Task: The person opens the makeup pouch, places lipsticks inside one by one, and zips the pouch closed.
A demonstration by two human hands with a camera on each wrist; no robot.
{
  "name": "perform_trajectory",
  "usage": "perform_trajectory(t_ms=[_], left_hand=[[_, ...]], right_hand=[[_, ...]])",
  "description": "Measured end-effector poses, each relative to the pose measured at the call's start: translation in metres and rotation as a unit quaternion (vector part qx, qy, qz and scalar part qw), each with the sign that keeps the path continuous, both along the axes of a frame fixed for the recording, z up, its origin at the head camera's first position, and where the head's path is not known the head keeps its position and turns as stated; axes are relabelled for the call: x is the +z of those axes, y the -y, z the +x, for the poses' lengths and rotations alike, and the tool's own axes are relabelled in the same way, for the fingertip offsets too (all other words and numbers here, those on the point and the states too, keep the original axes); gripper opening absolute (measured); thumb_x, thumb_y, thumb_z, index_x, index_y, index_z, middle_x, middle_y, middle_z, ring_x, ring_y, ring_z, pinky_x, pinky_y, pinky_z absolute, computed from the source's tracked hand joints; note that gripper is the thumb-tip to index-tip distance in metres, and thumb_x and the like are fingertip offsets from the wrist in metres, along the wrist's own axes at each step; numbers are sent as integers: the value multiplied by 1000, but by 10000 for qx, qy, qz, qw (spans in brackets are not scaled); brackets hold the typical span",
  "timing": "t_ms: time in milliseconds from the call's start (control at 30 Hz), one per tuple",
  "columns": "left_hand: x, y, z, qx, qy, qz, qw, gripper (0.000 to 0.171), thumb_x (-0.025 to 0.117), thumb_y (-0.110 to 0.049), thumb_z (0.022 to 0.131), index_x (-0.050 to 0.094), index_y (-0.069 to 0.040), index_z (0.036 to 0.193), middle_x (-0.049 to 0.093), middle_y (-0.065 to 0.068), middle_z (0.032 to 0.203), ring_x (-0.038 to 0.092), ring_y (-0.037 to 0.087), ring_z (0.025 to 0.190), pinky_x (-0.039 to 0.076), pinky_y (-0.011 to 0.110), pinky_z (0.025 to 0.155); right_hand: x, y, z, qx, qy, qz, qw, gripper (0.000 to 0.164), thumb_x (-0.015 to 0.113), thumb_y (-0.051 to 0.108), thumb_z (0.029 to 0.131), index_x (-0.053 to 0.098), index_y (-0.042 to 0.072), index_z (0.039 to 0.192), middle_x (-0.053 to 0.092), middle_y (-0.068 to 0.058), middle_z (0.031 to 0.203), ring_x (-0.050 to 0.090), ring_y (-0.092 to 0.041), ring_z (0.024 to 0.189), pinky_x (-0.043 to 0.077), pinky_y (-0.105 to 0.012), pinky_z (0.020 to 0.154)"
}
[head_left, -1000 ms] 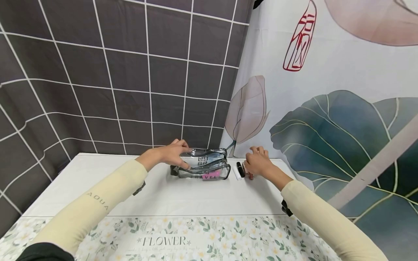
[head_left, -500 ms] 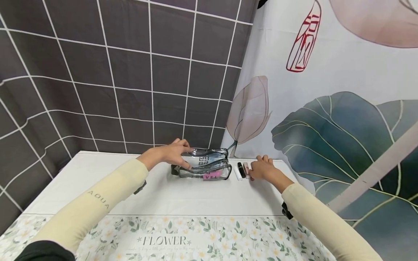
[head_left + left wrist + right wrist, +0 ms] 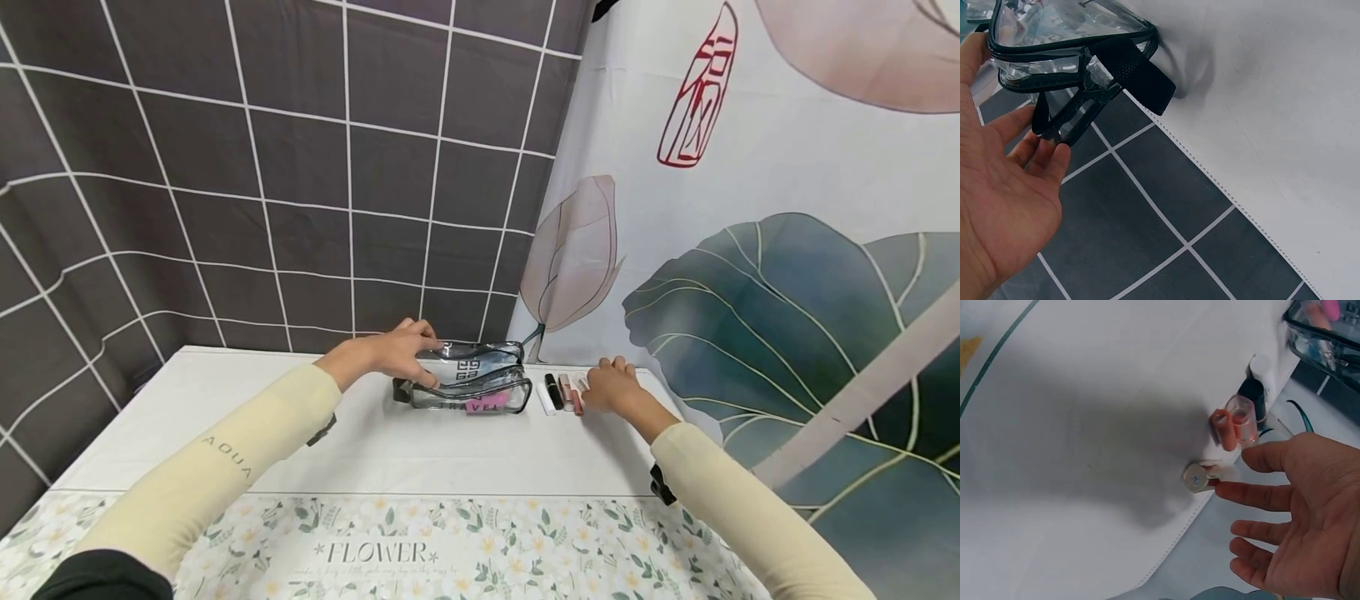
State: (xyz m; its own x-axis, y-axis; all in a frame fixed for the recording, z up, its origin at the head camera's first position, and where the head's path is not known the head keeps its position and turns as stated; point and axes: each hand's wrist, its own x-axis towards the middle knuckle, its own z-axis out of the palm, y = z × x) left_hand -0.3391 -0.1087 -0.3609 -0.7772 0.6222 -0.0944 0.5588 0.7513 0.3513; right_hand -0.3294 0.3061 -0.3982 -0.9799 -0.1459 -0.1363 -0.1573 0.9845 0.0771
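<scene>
A clear toiletry pouch (image 3: 468, 387) with black trim stands on the white table, its top apart. My left hand (image 3: 393, 354) grips its left end, thumb at the front. In the left wrist view the fingers of this left hand (image 3: 1013, 194) curl at the pouch's dark-edged flap. To the pouch's right, several lip-makeup tubes lie in a row: a white tube (image 3: 545, 399), a black tube (image 3: 553, 392), and pinkish ones (image 3: 566, 392). At the row's right end is my right hand (image 3: 1310, 512), fingers fairly straight, index fingertip touching a silver-ended tube (image 3: 1196, 477).
The white tabletop (image 3: 450, 454) runs to a floral-printed front edge (image 3: 375, 542). Behind it hang a dark grid-patterned cloth (image 3: 300, 167) and a white cloth (image 3: 600, 108) with lotus prints. Inside the pouch are small items, including something pink (image 3: 1330, 309).
My right hand has shifted a little to the right along the row, uncovering the pinkish tubes that it hid before. The left hand and the pouch stay in place.
</scene>
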Motion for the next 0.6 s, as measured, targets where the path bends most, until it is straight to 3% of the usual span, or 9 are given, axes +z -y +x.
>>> perform_trajectory(t_ms=[233,600], left_hand=[[-2,1,-2,-20,-69,-55,10000,89,79,-48,94,55,-1,166,48,18,160,43,32,135,46,56,118],[-3,1,-5,8,-1,-41,10000,89,79,-48,94,55,-3,166,48,17,161,42,32,139,45,56,121]], right_hand=[[-8,-1,-2,-118,-363,-155,9992,23,71,19,99,75,-4,101,61,-26,110,49,-47,112,40,-61,102],[-16,-5,-9,-396,-362,-188,9984,19,73,13,95,75,-5,100,62,-29,112,52,-50,116,48,-65,104]])
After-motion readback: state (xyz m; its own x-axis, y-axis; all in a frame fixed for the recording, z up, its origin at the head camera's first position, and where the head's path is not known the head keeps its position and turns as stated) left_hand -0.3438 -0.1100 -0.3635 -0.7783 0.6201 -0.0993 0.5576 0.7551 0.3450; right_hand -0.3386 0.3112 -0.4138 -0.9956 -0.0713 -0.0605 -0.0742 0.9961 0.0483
